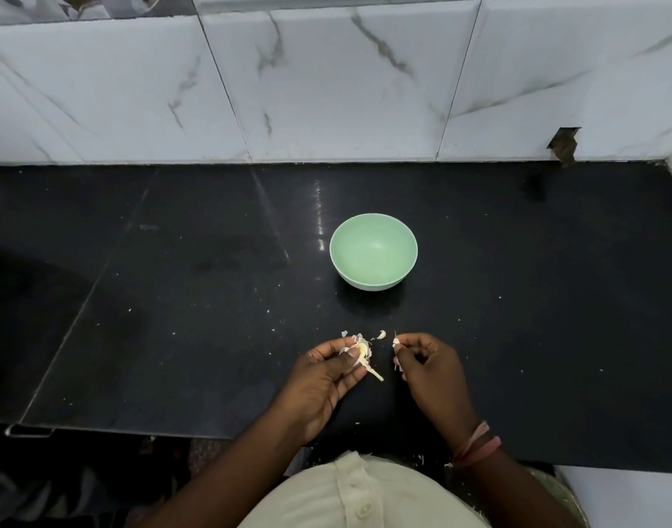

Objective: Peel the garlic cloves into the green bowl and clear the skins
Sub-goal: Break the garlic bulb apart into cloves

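A pale green bowl (373, 249) stands on the black counter, and nothing shows inside it. Below it, my left hand (328, 379) holds a partly peeled garlic clove (362, 354) between thumb and fingers, with white skin hanging off it. My right hand (428, 371) is just to the right of the clove and pinches a small scrap of garlic skin (396, 341) at its fingertips. Loose bits of skin (380, 334) lie on the counter between the hands and the bowl.
The black counter (174, 299) carries small white flecks of skin. A white marble-tiled wall (327, 89) rises behind it, with a broken hole (563, 144) at the right. The counter's front edge runs just under my wrists.
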A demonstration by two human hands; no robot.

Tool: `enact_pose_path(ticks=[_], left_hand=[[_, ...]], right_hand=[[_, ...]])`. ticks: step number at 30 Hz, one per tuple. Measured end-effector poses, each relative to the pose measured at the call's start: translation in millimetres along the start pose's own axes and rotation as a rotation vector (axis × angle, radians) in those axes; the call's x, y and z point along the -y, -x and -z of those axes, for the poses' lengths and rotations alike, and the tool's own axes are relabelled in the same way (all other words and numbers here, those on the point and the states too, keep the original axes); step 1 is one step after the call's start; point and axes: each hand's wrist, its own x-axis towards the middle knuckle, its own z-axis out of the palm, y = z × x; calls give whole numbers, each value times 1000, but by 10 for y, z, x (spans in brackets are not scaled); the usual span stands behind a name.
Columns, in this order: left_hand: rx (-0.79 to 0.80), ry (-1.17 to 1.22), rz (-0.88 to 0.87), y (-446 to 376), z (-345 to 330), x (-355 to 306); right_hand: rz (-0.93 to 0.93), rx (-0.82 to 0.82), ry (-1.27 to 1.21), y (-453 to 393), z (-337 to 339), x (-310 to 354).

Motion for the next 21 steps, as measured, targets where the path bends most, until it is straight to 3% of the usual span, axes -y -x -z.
enact_pose_path(ticks=[4,6,9,14,18,21], left_hand=[[8,-30,-16,-4,-8,9],[19,-34,-27,-5,-6,12],[55,-36,-41,9,-2,36],[66,-47,-29,3,39,54],[54,-33,-10,5,13,32],[40,-35,2,-2,-14,-2]], right_hand=[[87,-21,91,28,-22,52],[136,46,59,61,-56,109],[70,180,-85,111,-159,140],[-18,206,-206,104,-147,158],[-48,221,-151,89,-157,157],[-17,128,-16,37,-169,81]])
